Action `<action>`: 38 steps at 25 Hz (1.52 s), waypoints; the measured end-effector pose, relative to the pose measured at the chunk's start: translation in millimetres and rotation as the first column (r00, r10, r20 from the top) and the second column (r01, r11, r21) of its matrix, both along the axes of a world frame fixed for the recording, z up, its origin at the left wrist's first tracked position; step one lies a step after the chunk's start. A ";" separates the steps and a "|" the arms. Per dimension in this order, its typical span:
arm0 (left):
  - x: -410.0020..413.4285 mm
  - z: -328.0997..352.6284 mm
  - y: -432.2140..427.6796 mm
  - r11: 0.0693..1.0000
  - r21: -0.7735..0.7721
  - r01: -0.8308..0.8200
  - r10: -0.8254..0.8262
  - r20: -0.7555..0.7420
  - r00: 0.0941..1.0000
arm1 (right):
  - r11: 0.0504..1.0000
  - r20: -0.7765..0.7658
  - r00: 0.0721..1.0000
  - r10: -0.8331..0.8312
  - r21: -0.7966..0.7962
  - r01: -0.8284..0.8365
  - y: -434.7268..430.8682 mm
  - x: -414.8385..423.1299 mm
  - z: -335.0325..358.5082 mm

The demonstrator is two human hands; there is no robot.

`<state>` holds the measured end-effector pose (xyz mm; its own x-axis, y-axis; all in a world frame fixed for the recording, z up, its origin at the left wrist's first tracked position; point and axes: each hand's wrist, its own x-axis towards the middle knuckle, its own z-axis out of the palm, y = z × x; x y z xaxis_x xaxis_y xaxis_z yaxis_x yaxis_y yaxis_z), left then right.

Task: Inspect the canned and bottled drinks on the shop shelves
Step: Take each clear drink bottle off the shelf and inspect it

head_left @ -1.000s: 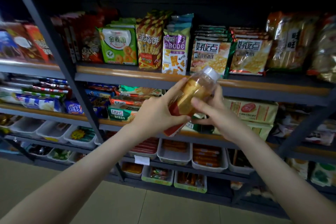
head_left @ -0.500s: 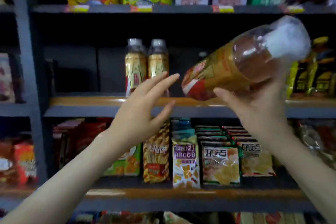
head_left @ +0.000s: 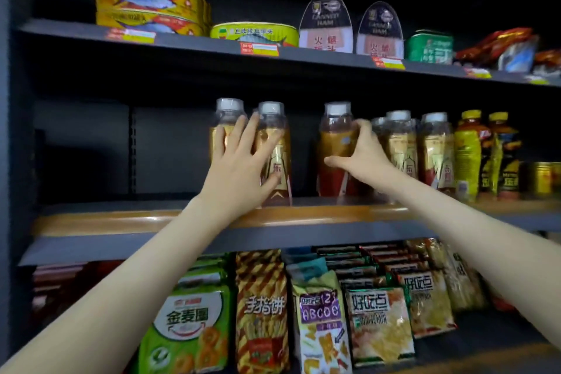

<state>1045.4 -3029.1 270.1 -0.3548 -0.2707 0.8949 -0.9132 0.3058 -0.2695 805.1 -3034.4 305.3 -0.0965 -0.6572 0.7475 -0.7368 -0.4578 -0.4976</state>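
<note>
Head view, shelf unit seen from below and in front. The right hand [head_left: 361,158] holds an upright brown drink bottle [head_left: 335,130] on the middle shelf [head_left: 303,215]. The thumb lies across its front and the fingers [head_left: 364,127] curl round its right side, so this grip is closed on the bottle. The bottle stands near the middle of the shelf, just behind the wooden front edge. Whether its base rests on the board or hangs just above it cannot be told.

The left hand [head_left: 239,167] lies flat with straight, spread fingers against 2 like bottles, the left bottle [head_left: 227,118] and the second bottle [head_left: 273,136]. This grip is wide and clasps nothing. The 2 stand touching each other, and a dark gap separates the second bottle from the held one.

From the left upright [head_left: 18,161] to the left bottle, only the shelf board and the dark back panel [head_left: 91,146] show. This is the widest open stretch. To the right the held bottle sits just beside a tight row of brown bottles [head_left: 397,143]. Then come yellow bottles [head_left: 469,149] and gold cans [head_left: 540,176] toward the right end.

Headroom above the white caps is short, closed by the top shelf [head_left: 188,41]. That shelf carries fish tins [head_left: 148,3] and canned ham [head_left: 326,24] at its front edge. Snack packets [head_left: 261,307] fill the shelf below, under both forearms.
</note>
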 end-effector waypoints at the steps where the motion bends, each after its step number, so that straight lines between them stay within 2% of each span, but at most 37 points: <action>1: 1.0 -1.7 -6.2 1.000 -0.019 -0.006 0.006 0.016 1.000 | 0.999 -0.016 1.000 -0.013 0.037 0.014 -13.3 0.1 0.8; 5: 3.1 -9.0 -16.5 0.992 -0.123 -0.007 0.014 0.057 0.998 | 0.988 -0.112 0.989 -0.091 0.111 0.104 -51.7 -4.1 8.8; 10: 1.9 -11.7 -21.8 0.986 -0.165 -0.017 0.027 0.056 0.998 | 0.925 -0.388 0.919 -0.066 0.322 0.202 -76.3 -23.3 14.0; 13: 1.9 -11.4 -22.2 0.986 -0.164 -0.037 0.047 0.062 0.997 | 0.930 -0.397 0.916 -0.065 0.308 0.199 -84.7 -23.4 14.2; 16: 4.3 -10.5 -23.4 0.986 -0.165 -0.033 0.045 0.065 0.997 | 0.931 -0.413 0.899 -0.144 0.251 0.264 -98.4 -14.5 15.4; 24: 4.1 -12.5 -24.4 0.986 -0.159 -0.044 0.054 0.062 0.997 | 0.829 -0.513 0.822 -0.248 0.327 0.454 -106.4 -6.9 21.8; 26: 4.7 -12.0 -22.4 0.987 -0.145 -0.063 0.065 0.014 0.998 | 0.814 -0.487 0.824 -0.289 0.329 0.479 -98.1 -2.4 26.9; 28: 4.7 -12.0 -17.9 0.985 -0.141 -0.096 0.084 -0.090 0.992 | 0.875 -0.396 0.876 -0.275 0.274 0.398 -77.1 7.2 33.1; 29: 4.1 -13.2 -14.6 0.984 -0.142 -0.111 0.090 -0.148 0.985 | 0.929 -0.323 0.920 -0.220 0.218 0.299 -64.2 14.1 33.8; 31: 2.9 -16.4 -7.7 0.985 -0.127 -0.120 0.089 -0.224 0.970 | 0.994 -0.198 0.980 0.018 0.113 0.005 -36.7 32.5 29.0; 32: 2.9 -17.2 -5.2 0.988 -0.108 -0.112 0.084 -0.239 0.967 | 0.984 -0.183 0.971 0.156 0.111 -0.137 -23.9 43.9 23.3; 34: 3.4 -18.6 -2.1 0.996 -0.058 -0.069 0.052 -0.252 0.966 | 0.928 -0.173 0.922 0.345 0.208 -0.308 -8.0 66.4 9.4; 36: 4.8 -20.6 -1.5 1.000 -0.015 -0.023 0.019 -0.255 0.967 | 0.877 -0.088 0.895 0.438 0.261 -0.404 -7.6 81.5 0.2; 38: 5.3 -21.1 -2.9 1.000 0.025 -0.010 0.016 -0.244 0.970 | 0.866 0.009 0.887 0.461 0.215 -0.452 -8.6 85.4 -0.4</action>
<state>1050.7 -3032.0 249.0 -0.1227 -0.2957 0.9474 -0.9543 0.2972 -0.0308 890.5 -3042.9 304.8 0.2791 -0.7591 0.5881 -0.4922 -0.6390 -0.5912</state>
